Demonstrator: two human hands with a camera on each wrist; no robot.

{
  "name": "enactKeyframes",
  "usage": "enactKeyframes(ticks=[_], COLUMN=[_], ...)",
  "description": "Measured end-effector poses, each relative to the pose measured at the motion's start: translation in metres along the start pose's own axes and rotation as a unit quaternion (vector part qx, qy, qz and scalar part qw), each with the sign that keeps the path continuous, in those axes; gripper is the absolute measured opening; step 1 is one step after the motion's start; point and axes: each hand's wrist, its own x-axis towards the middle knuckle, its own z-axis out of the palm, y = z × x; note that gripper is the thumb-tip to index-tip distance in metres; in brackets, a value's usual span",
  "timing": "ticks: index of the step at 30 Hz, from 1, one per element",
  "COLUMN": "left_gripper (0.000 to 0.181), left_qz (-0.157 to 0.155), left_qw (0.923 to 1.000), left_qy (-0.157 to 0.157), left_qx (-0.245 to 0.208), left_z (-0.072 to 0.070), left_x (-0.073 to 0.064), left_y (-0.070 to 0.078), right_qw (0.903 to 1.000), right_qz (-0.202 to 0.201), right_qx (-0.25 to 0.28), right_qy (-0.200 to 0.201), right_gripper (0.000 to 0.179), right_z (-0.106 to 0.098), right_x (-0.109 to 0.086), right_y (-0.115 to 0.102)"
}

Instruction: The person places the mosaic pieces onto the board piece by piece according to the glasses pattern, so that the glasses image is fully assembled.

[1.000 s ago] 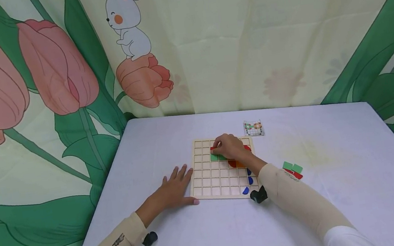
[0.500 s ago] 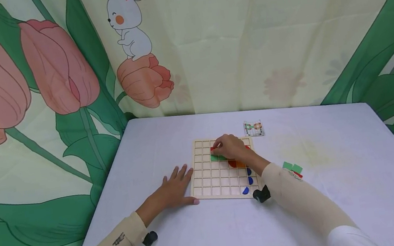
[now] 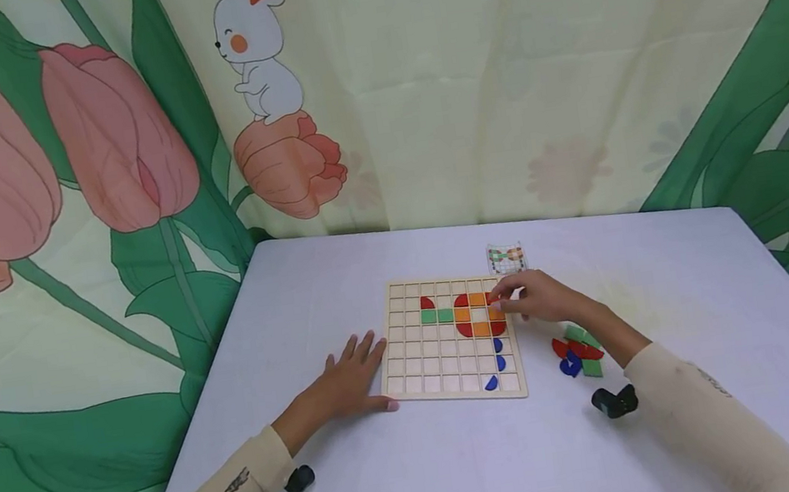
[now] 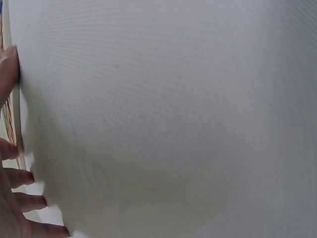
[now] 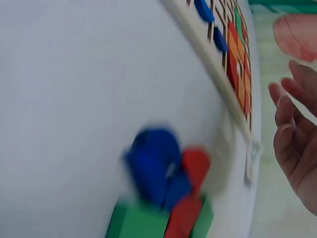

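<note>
A wooden grid board lies on the table. My left hand rests flat with spread fingers at its left edge; in the left wrist view its fingers lie along that edge. My right hand hovers over the right edge, fingers loosely bent, nothing seen between them in the right wrist view. On the board are a red quarter-round piece, two green squares just below it, a ring of red corner pieces and orange squares, and blue half-round pieces at lower right.
A loose pile of red pieces, blue pieces and green pieces lies right of the board, under the right forearm. A small pattern card lies behind the board. A printed curtain stands behind the table.
My right hand has left the red quarter-round piece above the green squares and moved right to the board's right edge, uncovering the ring and the loose pile. The left hand has stayed put.
</note>
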Motion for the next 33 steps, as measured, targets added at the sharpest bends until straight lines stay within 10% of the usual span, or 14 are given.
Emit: enactKeyframes(ticks=[14, 33], left_gripper=[0.111, 0.110], left_qz=[0.000, 0.006], left_qw=[0.9999, 0.9999], left_qy=[-0.008, 0.002], left_qx=[0.007, 0.009], left_z=[0.001, 0.001], left_x=[0.000, 0.000], left_y=[0.002, 0.000], right_qw=[0.9974, 0.9988], right_qz=[0.040, 0.039], right_qx=[-0.048, -0.015], right_qy=[0.035, 0.027], right_gripper=[0.031, 0.025], right_z=[-0.025, -0.016], right_x=[-0.085, -0.085], right_y=[0.074, 0.082])
